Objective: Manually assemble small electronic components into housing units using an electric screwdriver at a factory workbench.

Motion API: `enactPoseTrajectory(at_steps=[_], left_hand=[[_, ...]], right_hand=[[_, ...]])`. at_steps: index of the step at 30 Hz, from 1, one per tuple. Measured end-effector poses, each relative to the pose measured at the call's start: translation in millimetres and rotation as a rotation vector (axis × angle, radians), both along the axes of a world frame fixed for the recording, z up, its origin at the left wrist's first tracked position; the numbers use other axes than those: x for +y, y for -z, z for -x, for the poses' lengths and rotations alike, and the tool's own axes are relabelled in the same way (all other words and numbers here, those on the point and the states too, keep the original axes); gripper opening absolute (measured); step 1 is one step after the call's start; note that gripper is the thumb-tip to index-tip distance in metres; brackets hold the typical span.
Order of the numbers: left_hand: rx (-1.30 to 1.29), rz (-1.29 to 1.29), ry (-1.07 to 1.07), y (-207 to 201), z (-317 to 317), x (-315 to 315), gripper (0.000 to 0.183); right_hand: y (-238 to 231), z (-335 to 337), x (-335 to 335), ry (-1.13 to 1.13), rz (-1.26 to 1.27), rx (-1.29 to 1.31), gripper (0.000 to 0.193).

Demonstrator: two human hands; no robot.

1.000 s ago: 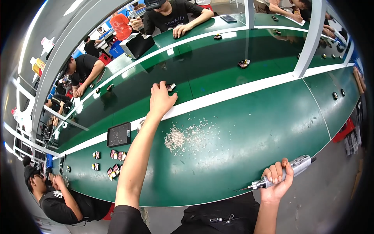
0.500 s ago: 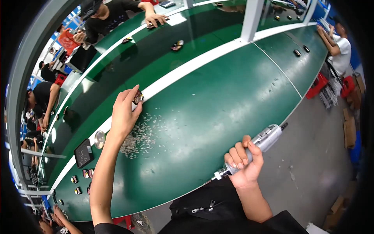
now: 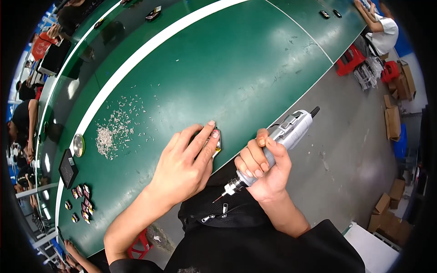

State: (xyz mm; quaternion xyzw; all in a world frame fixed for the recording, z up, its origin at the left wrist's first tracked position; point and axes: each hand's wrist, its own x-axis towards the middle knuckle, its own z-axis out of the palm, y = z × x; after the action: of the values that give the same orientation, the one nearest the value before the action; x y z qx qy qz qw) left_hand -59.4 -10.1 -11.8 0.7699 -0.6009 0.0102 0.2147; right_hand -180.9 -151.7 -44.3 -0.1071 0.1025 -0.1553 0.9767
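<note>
Mid-frame, the left hand (image 3: 184, 164), fingers extended, touched a small part (image 3: 218, 145), grip unclear, up-left of the right hand (image 3: 266, 168) clasping a screwdriver (image 3: 292, 128).

Counter (image 3: 218, 68): green, white-striped toward upper left. Power screwdriver (image 3: 293, 129), right of centre: light grey. Small item (image 3: 218, 144), centre: mostly covered, probably black, red, yellow. Scattered pieces (image 3: 105, 140), left: off-white. Stool (image 3: 350, 60), upper right: red.

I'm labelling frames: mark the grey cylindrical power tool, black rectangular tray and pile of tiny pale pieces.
Grey cylindrical power tool (image 3: 295, 129): head view, casing.
Black rectangular tray (image 3: 68, 170): head view, inner floor.
Pile of tiny pale pieces (image 3: 105, 140): head view, densest part.
</note>
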Motion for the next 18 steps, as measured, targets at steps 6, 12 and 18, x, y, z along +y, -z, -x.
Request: enactPoseTrajectory(at_steps=[6,12,18], left_hand=[[0.142,0.085,-0.085,-1,1,-2,0.036],[0.105,0.021,-0.141,-3,1,-3,0.034],[-0.016,0.056,-0.120,4,7,-9,0.031]], right_hand=[[0,0,16,-0.104,-0.012,0.014,0.010],[1,-2,32,-0.136,-0.003,0.125,0.008],[2,0,36,-0.089,0.060,0.216,0.009]])
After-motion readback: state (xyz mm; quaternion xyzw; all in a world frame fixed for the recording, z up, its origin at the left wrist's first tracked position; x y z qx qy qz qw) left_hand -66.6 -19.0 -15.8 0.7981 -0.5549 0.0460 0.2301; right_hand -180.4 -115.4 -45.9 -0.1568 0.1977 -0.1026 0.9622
